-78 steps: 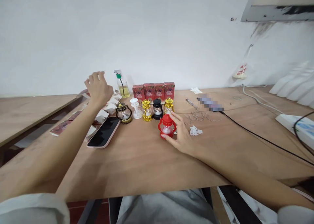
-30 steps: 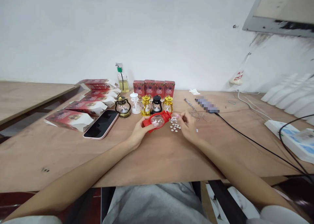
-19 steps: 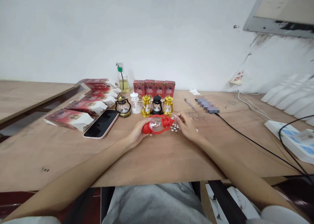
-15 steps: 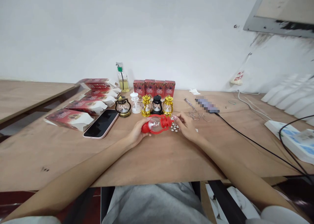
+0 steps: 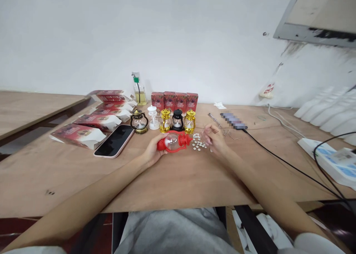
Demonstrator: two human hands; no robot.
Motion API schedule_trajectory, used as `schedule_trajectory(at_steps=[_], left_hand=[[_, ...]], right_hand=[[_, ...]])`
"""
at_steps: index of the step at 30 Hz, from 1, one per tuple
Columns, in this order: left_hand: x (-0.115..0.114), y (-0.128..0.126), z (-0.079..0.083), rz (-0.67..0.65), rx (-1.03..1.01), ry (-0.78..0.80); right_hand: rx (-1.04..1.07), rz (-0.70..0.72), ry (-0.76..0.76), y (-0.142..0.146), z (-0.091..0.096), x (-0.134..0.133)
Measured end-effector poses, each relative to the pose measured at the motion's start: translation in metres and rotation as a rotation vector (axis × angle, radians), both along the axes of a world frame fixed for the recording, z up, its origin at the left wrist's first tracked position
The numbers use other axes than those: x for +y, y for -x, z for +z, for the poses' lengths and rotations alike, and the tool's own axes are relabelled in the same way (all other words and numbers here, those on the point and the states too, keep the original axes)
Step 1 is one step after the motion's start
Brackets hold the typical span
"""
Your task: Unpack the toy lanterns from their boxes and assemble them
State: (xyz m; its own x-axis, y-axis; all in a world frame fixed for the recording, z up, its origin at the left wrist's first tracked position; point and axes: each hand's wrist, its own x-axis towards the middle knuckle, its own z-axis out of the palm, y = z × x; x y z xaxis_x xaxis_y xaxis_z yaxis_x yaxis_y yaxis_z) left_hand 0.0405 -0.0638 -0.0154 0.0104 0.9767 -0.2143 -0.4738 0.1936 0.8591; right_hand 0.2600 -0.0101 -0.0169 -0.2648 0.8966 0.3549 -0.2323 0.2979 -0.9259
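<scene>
My left hand [image 5: 151, 152] is closed around a small red lantern [image 5: 172, 142], which it holds on its side just above the wooden table [image 5: 172, 180]. My right hand [image 5: 214, 139] hovers a little to the right of the lantern, apart from it. Its fingers are curled into a loose pinch, and whatever is in them is too small to make out. Several small white discs [image 5: 199, 143] lie on the table between the lantern and my right hand.
Behind stands a row of little lanterns: bronze [image 5: 139, 122], white [image 5: 152, 117], gold [image 5: 165, 121], black [image 5: 177, 120], gold [image 5: 189, 121]. Red boxes [image 5: 174, 98] and an oil bottle [image 5: 139, 91] stand further back. Left: a phone [image 5: 114, 140], flattened cartons [image 5: 83, 129]. Right: a screwdriver [image 5: 213, 117], black cable [image 5: 280, 159], power strip [image 5: 328, 161].
My left hand has taken the red lantern and tipped it on its side. My right hand let go of it, touched its base, and has now drawn back to the right above the discs.
</scene>
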Motion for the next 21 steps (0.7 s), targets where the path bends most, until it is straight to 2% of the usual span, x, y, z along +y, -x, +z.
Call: schedule_trajectory(at_steps=[3,6,9,12,16,18,21], left_hand=[[-0.001,0.000,0.003,0.027,-0.032,0.045],[-0.001,0.001,0.003,0.025,-0.052,0.054],[-0.001,0.001,0.003,0.003,-0.057,0.052],[-0.001,0.000,0.003,0.001,-0.051,0.062],[0.000,0.000,0.004,0.004,-0.052,0.081],[-0.001,0.000,0.005,0.001,-0.057,0.080],[-0.001,0.000,0.005,-0.009,-0.062,0.070]], right_hand=[[0.067,-0.269,0.020,-0.017,0.004,0.018],[0.088,-0.533,0.047,-0.033,0.001,0.037],[0.034,-0.690,0.036,-0.045,-0.008,0.052],[-0.117,-0.704,-0.032,-0.052,-0.017,0.061],[-0.425,-0.671,-0.226,-0.053,-0.023,0.064],[-0.582,-0.623,-0.322,-0.050,-0.024,0.064],[-0.813,-0.518,-0.381,-0.043,-0.026,0.064]])
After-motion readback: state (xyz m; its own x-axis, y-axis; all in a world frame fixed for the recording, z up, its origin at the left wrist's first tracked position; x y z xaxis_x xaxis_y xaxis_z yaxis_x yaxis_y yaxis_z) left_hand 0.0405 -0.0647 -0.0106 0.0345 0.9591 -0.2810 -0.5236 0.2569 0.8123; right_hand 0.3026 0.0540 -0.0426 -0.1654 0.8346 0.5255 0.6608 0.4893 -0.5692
